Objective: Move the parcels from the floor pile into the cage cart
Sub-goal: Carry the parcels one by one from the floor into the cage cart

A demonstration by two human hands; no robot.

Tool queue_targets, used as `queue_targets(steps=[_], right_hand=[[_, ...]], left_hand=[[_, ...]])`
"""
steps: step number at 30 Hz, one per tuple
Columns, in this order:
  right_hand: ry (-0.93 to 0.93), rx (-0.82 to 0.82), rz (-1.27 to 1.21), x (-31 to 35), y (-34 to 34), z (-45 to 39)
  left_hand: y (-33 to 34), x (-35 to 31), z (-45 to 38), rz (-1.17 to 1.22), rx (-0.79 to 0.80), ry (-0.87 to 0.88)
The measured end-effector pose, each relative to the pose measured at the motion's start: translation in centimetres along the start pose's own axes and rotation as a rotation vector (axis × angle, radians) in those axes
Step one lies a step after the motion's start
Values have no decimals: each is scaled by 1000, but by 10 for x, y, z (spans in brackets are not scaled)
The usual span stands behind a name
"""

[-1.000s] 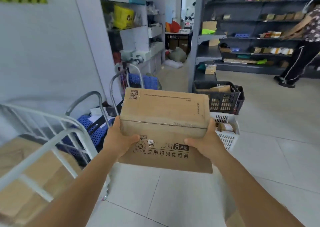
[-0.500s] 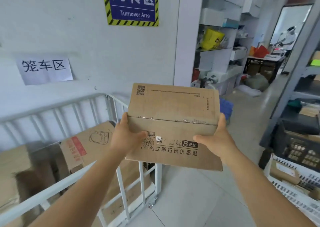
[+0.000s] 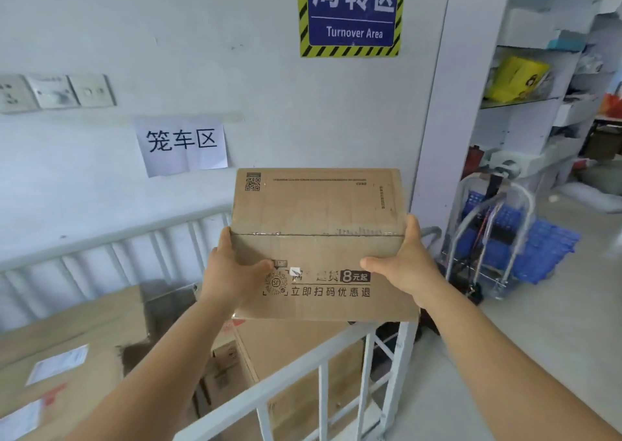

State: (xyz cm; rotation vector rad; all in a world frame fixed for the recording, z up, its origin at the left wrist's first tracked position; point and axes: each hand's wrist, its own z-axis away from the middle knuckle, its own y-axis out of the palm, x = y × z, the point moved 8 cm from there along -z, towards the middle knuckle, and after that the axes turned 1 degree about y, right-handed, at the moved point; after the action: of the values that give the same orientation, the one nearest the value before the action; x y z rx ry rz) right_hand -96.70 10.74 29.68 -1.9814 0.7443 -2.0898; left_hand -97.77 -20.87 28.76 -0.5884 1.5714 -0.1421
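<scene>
You hold a cardboard parcel (image 3: 319, 238) above the white cage cart (image 3: 289, 383), left hand (image 3: 232, 272) and right hand (image 3: 404, 269) gripping its sides, thumbs on top. Boxes (image 3: 67, 356) sit inside the cart. Blue "Turnover Area" sign (image 3: 351, 10) on the wall.

- One parcel (image 3: 318, 238) up in your grip, dead centre, one hand on each side: left hand (image 3: 229, 274) at 9 o'clock of it, right hand (image 3: 407, 269) at 3.
- One cage cart (image 3: 292, 378) below, with three boxes showing inside, down at 7 o'clock.
- Two signs on the wall, at 12 and 10 o'clock.
- Three wall plates at 10 o'clock.
- One blue trolley (image 3: 538, 249) at 3 o'clock.
</scene>
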Motion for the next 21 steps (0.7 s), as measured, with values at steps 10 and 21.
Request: queue_targets(steps=[10, 21], right_hand=[[-19, 251, 58, -1, 141, -158], [42, 510, 170, -24, 271, -322]], left_hand=[[-4, 103, -123, -85, -172, -204], [38, 198, -247, -156, -233, -489]])
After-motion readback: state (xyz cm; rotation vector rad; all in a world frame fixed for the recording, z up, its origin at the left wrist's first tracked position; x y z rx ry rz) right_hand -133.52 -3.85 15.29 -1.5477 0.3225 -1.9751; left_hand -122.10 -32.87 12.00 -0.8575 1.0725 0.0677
